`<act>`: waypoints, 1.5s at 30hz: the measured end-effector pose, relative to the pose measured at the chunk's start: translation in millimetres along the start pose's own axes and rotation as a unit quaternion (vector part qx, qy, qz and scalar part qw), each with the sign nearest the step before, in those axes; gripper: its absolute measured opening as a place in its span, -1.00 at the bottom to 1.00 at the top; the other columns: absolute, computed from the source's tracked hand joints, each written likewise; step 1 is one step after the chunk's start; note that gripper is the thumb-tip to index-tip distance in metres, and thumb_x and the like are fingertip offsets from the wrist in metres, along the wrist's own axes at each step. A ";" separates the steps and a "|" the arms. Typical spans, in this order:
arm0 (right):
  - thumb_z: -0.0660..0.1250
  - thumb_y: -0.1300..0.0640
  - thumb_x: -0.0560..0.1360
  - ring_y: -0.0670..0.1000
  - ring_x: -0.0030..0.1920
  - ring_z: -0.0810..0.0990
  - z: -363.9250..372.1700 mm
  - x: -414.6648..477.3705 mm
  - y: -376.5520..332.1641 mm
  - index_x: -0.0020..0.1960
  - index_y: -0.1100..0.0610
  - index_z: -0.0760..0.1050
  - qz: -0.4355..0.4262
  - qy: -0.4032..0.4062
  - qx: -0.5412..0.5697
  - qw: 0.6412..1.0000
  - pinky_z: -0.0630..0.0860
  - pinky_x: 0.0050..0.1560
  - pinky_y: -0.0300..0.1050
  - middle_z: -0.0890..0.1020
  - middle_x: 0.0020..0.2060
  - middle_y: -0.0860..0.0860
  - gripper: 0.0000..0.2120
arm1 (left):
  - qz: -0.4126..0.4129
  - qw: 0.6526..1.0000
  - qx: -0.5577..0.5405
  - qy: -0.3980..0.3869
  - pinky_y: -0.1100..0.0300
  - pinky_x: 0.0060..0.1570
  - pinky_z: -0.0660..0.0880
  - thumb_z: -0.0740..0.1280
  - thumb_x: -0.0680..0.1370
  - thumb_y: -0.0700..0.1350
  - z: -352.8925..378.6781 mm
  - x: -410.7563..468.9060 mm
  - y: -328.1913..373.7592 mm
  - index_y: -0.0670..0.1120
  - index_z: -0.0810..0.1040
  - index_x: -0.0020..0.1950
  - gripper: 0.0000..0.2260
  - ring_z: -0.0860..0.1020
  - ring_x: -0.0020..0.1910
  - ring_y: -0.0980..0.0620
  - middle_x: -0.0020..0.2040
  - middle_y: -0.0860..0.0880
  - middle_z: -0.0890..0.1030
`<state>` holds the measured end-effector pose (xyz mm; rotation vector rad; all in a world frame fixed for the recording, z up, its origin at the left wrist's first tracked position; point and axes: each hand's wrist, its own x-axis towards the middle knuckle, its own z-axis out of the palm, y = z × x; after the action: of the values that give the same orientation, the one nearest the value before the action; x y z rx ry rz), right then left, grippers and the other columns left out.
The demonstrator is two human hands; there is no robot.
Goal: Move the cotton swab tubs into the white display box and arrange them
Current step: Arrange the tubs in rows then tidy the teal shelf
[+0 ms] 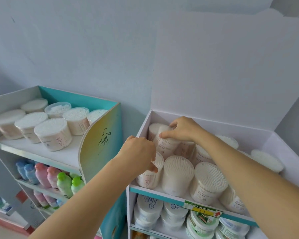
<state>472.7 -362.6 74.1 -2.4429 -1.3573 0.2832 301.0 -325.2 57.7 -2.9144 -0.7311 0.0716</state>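
The white box (231, 125) on the right holds swab tubs; more tubs (53, 133) stand on the teal shelf (76, 99) at left. The right hand (183, 129) clamps a tilted tub (166, 144) at the box's far left. The left hand (138, 150) curls onto the near-left tub (152, 176); whether it grips is unclear.

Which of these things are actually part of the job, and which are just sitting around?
Job: white display box; tilted tub, gripped by right hand; front-left tub, held by left hand; tubs on teal stand.
Bystanders: coloured bottles; round jars below; price tag.
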 end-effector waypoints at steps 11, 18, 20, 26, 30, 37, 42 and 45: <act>0.45 -0.31 0.21 0.09 0.10 0.57 19.5 -10.1 -3.5 0.16 0.13 0.56 -0.010 -0.009 -0.057 0.998 0.52 0.09 -0.03 0.62 0.10 0.04 -0.31 | -0.013 1.000 -0.007 -0.001 0.14 0.07 0.38 0.34 0.42 0.24 -2.3 -1.2 3.2 0.09 0.58 0.17 -0.60 0.56 0.06 0.01 0.08 0.07 0.63; 0.08 -0.23 0.55 0.16 0.26 0.36 20.9 -0.5 17.6 -0.10 0.07 0.56 -0.026 0.016 -0.085 0.996 0.40 0.20 0.07 0.56 0.07 0.07 -0.56 | -0.025 0.999 -0.039 0.013 0.15 0.00 0.39 0.34 0.45 0.21 -1.9 0.3 2.2 0.07 0.58 0.15 -0.65 0.56 0.07 -0.01 0.09 0.05 0.61; 0.15 -0.01 0.56 0.17 0.35 0.29 8.0 8.5 33.0 0.21 0.05 0.53 -0.028 0.021 -0.089 0.995 0.34 0.31 0.09 0.45 0.29 0.10 -0.68 | -0.035 0.997 -0.061 0.042 0.12 0.02 0.43 0.27 0.51 0.17 0.6 4.5 7.3 0.05 0.56 0.17 -0.68 0.54 0.10 -0.03 0.13 0.03 0.59; 0.34 -0.02 0.46 0.13 0.44 0.25 3.7 10.9 59.5 0.50 0.06 0.17 -0.035 -0.095 -0.090 0.991 0.26 0.40 0.01 0.26 0.47 0.09 -0.32 | -0.017 0.990 -0.135 0.042 0.03 0.20 0.40 0.17 0.54 0.22 11.6 25.8 32.6 -0.07 0.46 0.29 -0.53 0.42 0.28 -0.05 0.34 -0.01 0.46; 0.38 -0.18 0.40 0.20 0.45 0.15 9.7 14.1 62.3 0.52 0.05 0.08 -0.022 -0.065 -0.102 0.992 0.20 0.40 0.05 0.20 0.47 0.15 -0.16 | -0.005 0.991 -0.128 0.030 0.06 0.14 0.41 0.18 0.51 0.25 18.8 36.1 38.3 -0.08 0.46 0.26 -0.50 0.43 0.23 -0.04 0.27 -0.01 0.47; 0.45 -0.17 0.33 0.15 0.35 0.34 20.5 23.2 73.3 0.46 0.08 0.22 0.011 -0.017 -0.034 0.999 0.36 0.28 -0.02 0.31 0.38 0.15 -0.18 | -0.006 0.996 -0.089 0.010 0.14 0.10 0.38 0.17 0.51 0.26 14.7 41.6 40.7 -0.11 0.44 0.28 -0.47 0.47 0.17 -0.05 0.23 -0.06 0.47; 0.54 -0.04 0.28 0.04 0.35 0.38 2.1 20.6 81.5 0.45 0.10 0.27 -0.005 0.018 0.107 0.994 0.34 0.28 -0.10 0.37 0.39 0.04 -0.17 | -0.011 0.996 -0.088 0.012 0.14 0.08 0.39 0.18 0.51 0.25 14.8 41.4 41.8 -0.11 0.45 0.27 -0.49 0.49 0.13 -0.05 0.21 -0.07 0.47; 0.56 0.00 0.27 0.02 0.30 0.43 -10.0 20.6 84.1 0.44 0.07 0.30 -0.001 0.024 0.167 0.986 0.39 0.29 -0.07 0.42 0.35 0.04 -0.18 | -0.012 0.996 -0.088 0.010 0.15 0.07 0.39 0.20 0.51 0.25 13.6 42.3 42.0 -0.11 0.46 0.25 -0.49 0.50 0.12 -0.05 0.21 -0.07 0.48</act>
<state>552.7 -388.3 51.2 -2.1569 -1.1850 0.4128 356.7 -340.2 37.7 -3.0664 -0.8086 -0.0246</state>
